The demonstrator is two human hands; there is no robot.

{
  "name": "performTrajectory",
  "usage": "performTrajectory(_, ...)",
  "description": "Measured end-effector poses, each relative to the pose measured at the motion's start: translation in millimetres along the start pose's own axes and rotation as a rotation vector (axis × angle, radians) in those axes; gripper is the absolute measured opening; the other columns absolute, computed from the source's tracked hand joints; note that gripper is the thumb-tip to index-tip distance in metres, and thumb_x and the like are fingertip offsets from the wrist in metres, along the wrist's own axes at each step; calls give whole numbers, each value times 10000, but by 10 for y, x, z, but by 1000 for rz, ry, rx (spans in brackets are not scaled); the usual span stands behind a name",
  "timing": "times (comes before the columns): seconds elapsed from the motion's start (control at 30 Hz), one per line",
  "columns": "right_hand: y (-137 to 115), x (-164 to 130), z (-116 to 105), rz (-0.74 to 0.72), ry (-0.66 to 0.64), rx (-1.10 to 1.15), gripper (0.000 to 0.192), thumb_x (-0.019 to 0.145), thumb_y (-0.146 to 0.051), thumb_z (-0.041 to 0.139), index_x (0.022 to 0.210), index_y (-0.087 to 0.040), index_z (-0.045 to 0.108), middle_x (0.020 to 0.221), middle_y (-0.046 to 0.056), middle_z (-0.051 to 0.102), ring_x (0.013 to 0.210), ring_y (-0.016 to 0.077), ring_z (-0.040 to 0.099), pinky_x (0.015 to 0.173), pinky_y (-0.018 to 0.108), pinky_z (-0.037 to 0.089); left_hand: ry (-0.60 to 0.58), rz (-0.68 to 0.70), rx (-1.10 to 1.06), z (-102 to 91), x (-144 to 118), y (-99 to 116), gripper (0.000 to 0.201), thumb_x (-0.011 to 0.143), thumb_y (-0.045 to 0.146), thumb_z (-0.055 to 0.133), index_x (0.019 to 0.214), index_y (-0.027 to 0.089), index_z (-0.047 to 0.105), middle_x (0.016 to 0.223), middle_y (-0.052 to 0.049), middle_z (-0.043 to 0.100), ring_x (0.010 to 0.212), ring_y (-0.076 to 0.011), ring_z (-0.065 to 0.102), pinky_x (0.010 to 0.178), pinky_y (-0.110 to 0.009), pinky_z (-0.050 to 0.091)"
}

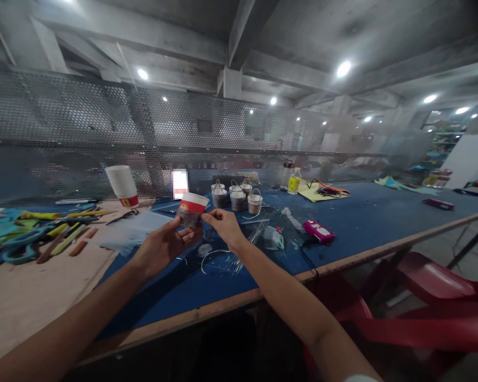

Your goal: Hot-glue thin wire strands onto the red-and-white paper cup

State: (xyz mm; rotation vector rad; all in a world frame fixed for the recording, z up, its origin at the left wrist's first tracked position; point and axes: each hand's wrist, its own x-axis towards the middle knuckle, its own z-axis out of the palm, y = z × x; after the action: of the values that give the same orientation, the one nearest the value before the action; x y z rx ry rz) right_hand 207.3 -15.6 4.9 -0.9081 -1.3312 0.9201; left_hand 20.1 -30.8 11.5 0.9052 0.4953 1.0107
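A long blue-topped table with a wooden edge is carrying a loose spread of things. At the left, a pale brown sheet is covering one end. Small handled buckets are standing toward the back — a bottle and a yellow sheet are sitting farther right. Nearer the front, thin wires, a clear plastic bag and a magenta device are lying.

Toward eleven o'clock I hold a paper cup, red above, grey-brown around its lower part, mouth up, slightly tilted.
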Motion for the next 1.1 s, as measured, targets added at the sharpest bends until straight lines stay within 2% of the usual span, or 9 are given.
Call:
performTrajectory(0.2,37,-22,-4,-18,-53,-11,438,857,-598,663,811,-164,702,609,-62,475,569,90,408,545,228,328,54,2,-18,-27,39,9,391,925,349,705,1242,120,694,1098,-161,786,1054,-260,747,981,-378,602)
performTrajectory(0.4,0,-71,-8,-69,-100,-104,355,904,-511,665,886,-165,744,649,-41,561,542,83,479,548,212,394,147,19,-69,-113,108,-21,247,931,319,678,1081,134,742,1067,-159,787,1003,-261,755,909,-369,632)
performTrajectory(0.57,-58,-147,9,-141,-136,-213,309,916,-476,669,913,-180,757,716,-15,631,653,123,561,604,217,445,115,71,-62,-157,151,-35,217,929,209,649,1113,143,745,1017,-133,775,970,-240,751,922,-359,628)
performTrajectory(0.7,-80,-188,20,-177,-170,-281,314,957,-471,641,965,-189,778,750,-6,678,710,141,606,654,222,463,131,97,-43,-158,152,-38,109,911,156,655,971,161,746,895,-104,761,936,-241,748,916,-373,628)
performTrajectory(0.77,-78,-202,30,-208,-198,-311,344,979,-491,627,990,-186,786,730,-8,679,710,136,612,681,221,459,137,105,-33,-151,144,-38,90,896,151,670,944,164,745,902,-107,769,943,-245,748,897,-368,631)
performTrajectory(0.93,-70,-244,62,-267,-315,-499,416,1034,-542,555,1036,-210,805,764,1,715,741,127,625,718,222,426,146,134,23,-127,111,-19,96,873,159,710,961,180,741,1009,-100,790,961,-243,753,820,-348,641)
performTrajectory(1.1,-78,-268,54,-300,-342,-786,502,1058,-560,503,866,-197,791,897,31,721,799,134,606,707,240,380,216,183,24,-111,90,27,166,849,90,711,990,177,727,1001,-74,792,871,-189,762,771,-283,630)
